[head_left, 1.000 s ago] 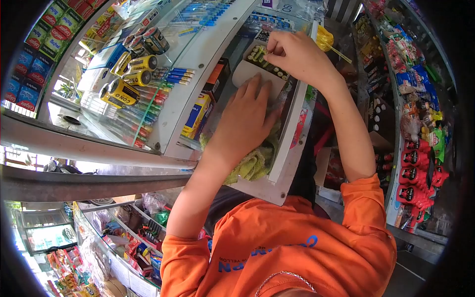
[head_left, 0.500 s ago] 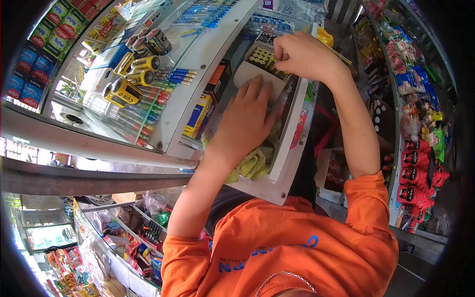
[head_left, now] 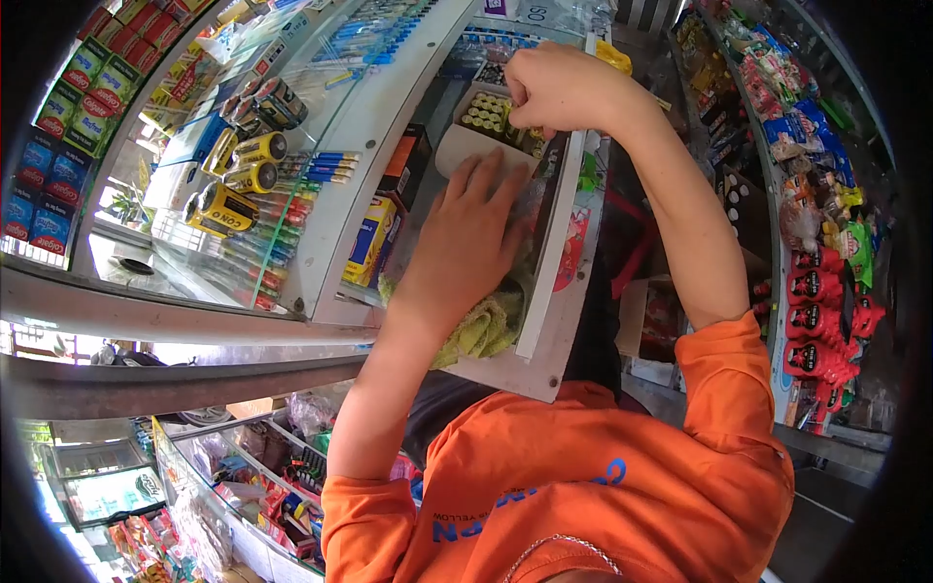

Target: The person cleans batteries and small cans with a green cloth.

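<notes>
From the head camera, the left hand (head_left: 466, 238) lies flat and open on the white box (head_left: 465, 146). The right hand (head_left: 559, 87) curls over the little batteries (head_left: 486, 112) inside the box. I cannot tell if it holds one.

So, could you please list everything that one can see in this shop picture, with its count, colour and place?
small batteries: many, gold tops, upright in the open box
box: one, white, on the counter's inner ledge
cloth: one, yellow, under the left wrist
large batteries: about six, yellow and black, under the glass counter
pens: many, mostly blue, under the glass beside the large batteries
toothpaste cartons: many, red, green and blue, far left
red bottles: several, right shelf
snack packets: many, mixed colours, upper right shelves
shirt: one, orange, bottom
left hand: flat, open, fingertips on the box
right hand: grip curled shut over the small batteries
</notes>
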Tool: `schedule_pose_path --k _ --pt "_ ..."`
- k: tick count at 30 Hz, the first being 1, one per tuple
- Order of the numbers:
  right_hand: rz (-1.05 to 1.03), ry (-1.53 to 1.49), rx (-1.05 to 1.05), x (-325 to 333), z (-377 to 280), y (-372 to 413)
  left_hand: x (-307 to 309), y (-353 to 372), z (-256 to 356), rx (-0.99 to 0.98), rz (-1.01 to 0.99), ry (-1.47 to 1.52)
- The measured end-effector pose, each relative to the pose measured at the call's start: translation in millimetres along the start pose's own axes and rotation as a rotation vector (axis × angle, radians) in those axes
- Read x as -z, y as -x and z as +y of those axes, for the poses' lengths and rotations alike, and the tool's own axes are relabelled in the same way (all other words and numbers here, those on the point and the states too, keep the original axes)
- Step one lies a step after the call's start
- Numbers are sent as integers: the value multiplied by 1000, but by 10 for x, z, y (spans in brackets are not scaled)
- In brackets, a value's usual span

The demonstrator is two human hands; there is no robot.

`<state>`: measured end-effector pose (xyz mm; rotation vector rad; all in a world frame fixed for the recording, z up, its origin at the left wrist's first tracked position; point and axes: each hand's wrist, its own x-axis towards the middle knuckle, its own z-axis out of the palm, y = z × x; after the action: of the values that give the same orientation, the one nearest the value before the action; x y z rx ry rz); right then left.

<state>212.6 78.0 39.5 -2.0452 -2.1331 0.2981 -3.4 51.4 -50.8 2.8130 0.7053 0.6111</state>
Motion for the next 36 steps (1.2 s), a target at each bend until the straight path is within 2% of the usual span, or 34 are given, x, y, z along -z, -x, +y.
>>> schedule_pose_path --k 3,7,10,12,13,15,18,21,25,27,32,34,36 --pt "84 123 117 -32 -15 24 32 -10 12 9 5 28" --pt "186 134 213 -41 150 71 101 -141 -29 -33 95 -16" --pt "280 72 192 246 108 224 289 -391 -56 -38 106 -93" --pt "239 -59 -30 540 -149 499 307 -531 -102 -43 76 -162" --pt "306 -84 -63 463 -85 402 278 -608 -119 -90 102 -231" --pt "314 -97 -63 433 -12 412 212 -787 -186 -135 127 -292" --pt "307 -162 -68 435 -34 504 121 -980 -276 -175 2 -300" --pt "331 -246 -89 415 28 578 157 -1112 -308 -182 -124 -185" --pt "321 -387 -141 480 103 764 208 -1155 -296 -164 -137 -116" --pt "359 -333 -133 415 221 740 247 -1187 -274 -105 -216 -6" --pt "367 -323 -144 358 345 753 268 -1265 -214 -101 -281 -57" --pt "425 -293 -78 284 421 715 249 -1292 -207 -99 -285 -73" --pt "424 -300 -85 272 436 729 244 -1317 -216 -163 -282 -83"
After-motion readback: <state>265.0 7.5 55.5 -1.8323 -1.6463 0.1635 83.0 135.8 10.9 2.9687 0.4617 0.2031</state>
